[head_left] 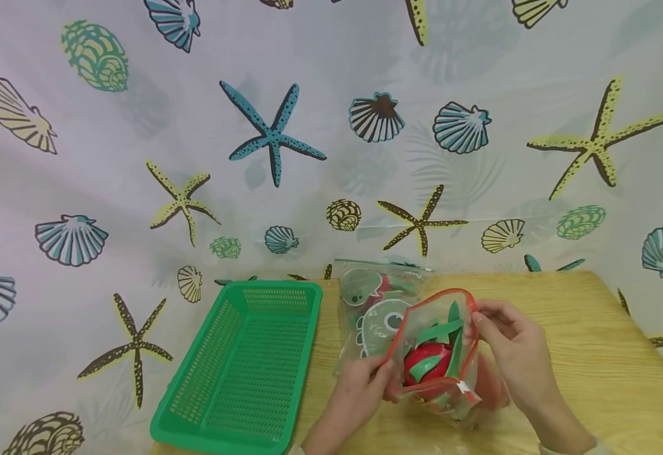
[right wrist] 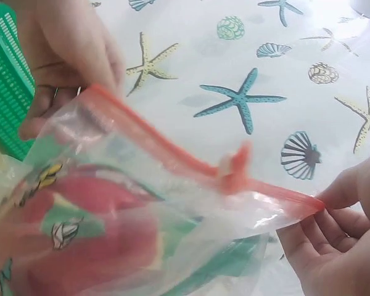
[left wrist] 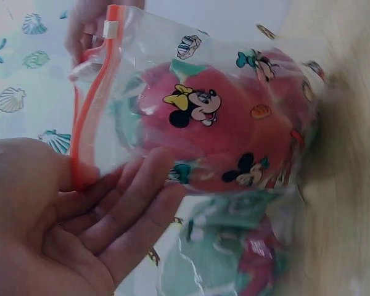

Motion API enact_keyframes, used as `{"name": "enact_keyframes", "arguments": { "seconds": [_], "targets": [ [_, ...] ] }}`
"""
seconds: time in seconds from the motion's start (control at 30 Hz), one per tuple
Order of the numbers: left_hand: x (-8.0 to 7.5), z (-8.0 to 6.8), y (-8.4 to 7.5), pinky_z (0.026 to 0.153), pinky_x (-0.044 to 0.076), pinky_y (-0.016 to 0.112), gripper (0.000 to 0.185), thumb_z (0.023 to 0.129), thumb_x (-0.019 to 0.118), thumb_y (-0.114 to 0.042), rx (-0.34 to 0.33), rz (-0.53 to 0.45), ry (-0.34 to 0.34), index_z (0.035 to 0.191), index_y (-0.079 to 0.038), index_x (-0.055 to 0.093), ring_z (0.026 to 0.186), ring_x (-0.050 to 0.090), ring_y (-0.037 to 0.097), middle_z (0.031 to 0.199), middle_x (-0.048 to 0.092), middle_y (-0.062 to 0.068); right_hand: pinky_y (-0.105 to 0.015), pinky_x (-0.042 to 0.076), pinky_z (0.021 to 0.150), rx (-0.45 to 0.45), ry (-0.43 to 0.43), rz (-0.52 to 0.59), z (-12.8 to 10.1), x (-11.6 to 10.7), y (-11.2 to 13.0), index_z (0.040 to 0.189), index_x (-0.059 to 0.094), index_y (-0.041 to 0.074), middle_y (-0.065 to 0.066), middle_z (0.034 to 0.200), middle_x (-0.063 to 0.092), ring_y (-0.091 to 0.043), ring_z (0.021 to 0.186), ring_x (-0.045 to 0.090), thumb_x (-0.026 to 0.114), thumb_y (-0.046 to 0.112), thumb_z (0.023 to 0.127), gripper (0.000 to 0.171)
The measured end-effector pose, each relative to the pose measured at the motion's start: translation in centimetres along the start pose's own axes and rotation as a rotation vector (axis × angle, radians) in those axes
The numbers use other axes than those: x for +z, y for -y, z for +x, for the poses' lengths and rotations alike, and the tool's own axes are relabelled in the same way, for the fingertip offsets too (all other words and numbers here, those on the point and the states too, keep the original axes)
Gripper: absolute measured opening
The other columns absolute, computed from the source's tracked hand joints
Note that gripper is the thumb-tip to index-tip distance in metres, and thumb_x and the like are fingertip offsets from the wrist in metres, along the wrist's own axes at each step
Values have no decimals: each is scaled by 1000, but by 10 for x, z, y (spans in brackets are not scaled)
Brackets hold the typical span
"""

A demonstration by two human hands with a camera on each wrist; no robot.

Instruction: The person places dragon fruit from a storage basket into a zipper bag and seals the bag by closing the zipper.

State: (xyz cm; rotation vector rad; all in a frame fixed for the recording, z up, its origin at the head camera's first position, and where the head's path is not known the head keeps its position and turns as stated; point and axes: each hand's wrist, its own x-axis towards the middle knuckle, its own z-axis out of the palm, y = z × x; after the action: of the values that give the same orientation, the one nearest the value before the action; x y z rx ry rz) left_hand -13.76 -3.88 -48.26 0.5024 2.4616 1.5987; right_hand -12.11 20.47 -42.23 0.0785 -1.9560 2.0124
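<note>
**Both hands on the mouth of the zip bag**

Nearest us, our left hand (head_left: 365, 378) pinches one end of the orange-red zip seal on the clear plastic bag printed with cartoon mice (head_left: 436, 354), thumb and fingers closed on the strip. Our right hand (head_left: 510, 344) pinches the opposite end, so the seal runs as a long axis from one grip to the other, with its white slider tab (head_left: 463, 387) near the front edge. The bag sits on the pale wooden table (head_left: 593, 354) between both hands, its mouth gaping upward. Inside lies a red, rounded toy fruit with green leaf strips (head_left: 430, 360), probably a dragon fruit. Just behind stands a second clear zip bag (head_left: 373, 303). Left of it is a green perforated plastic basket (head_left: 240, 366). Farthest off hangs the seashell-and-starfish curtain (head_left: 274, 133).
</note>
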Motion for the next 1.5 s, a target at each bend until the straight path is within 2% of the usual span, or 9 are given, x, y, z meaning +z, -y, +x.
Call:
{"name": "enact_keyframes", "arguments": {
  "seconds": [0.2, 0.5, 0.67, 0.87, 1.0, 1.13, 1.3, 1.4, 1.5],
  "targets": [
    [6, 5, -25, 61, 57, 21, 28, 102, 54, -20, -35, -227, -52, 89, -3, 72, 63, 66, 2, 81, 72, 4, -20, 57, 67, -30, -46, 62, 8, -13, 1, 113, 59, -10, -2, 85, 69, -11, 71, 65, 61, 5, 97, 22],
    [8, 16, -52, 45, 32, 16, 19, 96, 55, -18, 88, 58, -68, 80, -15, 65, 50, 37, -1, 60, 51, -11, -18, 54, 60, -68, -147, 13, 19, -33, 2, 107, 64, -7, -1, 77, 69, -9, 63, 64, 64, 2, 94, 16],
    [12, 21, -53, 47, 32, 17, 18, 97, 53, -20, 54, 31, -14, 83, -16, 64, 51, 36, 0, 66, 56, -12, -18, 55, 63, -72, -62, -73, 20, -36, -1, 114, 62, -7, 0, 83, 69, -10, 67, 65, 62, 5, 96, 21],
    [13, 25, -49, 56, 42, 19, 16, 100, 52, -25, -16, -119, 73, 94, -12, 60, 63, 67, 3, 79, 68, -5, -20, 56, 68, -41, 68, -285, 19, -34, 0, 128, 54, 0, 2, 99, 67, -9, 77, 66, 59, 14, 100, 32],
    [11, 25, -44, 58, 44, 18, 17, 100, 52, -22, -23, -163, 30, 93, -7, 57, 63, 63, 2, 88, 65, -1, -22, 56, 68, 0, 124, -399, 16, -32, 1, 137, 46, 2, 1, 101, 62, -8, 83, 65, 59, 16, 100, 42],
    [7, 28, -44, 51, 43, 17, 13, 99, 54, -19, -33, -83, 7, 91, -9, 55, 55, 55, 2, 81, 61, -2, -22, 53, 65, 40, 147, -459, 13, -34, 0, 138, 45, 1, -1, 97, 60, -5, 81, 64, 59, 16, 100, 44],
    [1, 30, -48, 53, 41, 19, 11, 96, 61, -23, -8, 164, 6, 97, -14, 53, 61, 49, 5, 75, 53, -5, -23, 57, 66, 36, 123, -432, 11, -34, -2, 134, 49, -1, -8, 94, 60, -5, 80, 65, 58, 14, 100, 39],
    [1, 30, -53, 59, 40, 19, 25, 90, 68, -20, 78, 348, -102, 109, -16, 52, 73, 47, 7, 88, 54, -3, -23, 58, 67, 38, 105, -414, 9, -34, -3, 134, 48, -1, -9, 95, 60, -7, 79, 66, 58, 14, 100, 38],
    [5, 31, -59, 69, 46, 20, 35, 84, 74, -12, 285, 558, -247, 113, -16, 56, 88, 51, 12, 100, 57, 0, -25, 59, 68, 49, 105, -387, 8, -32, -2, 135, 47, -1, -7, 94, 60, -7, 80, 67, 59, 14, 99, 40]
  ]
}}
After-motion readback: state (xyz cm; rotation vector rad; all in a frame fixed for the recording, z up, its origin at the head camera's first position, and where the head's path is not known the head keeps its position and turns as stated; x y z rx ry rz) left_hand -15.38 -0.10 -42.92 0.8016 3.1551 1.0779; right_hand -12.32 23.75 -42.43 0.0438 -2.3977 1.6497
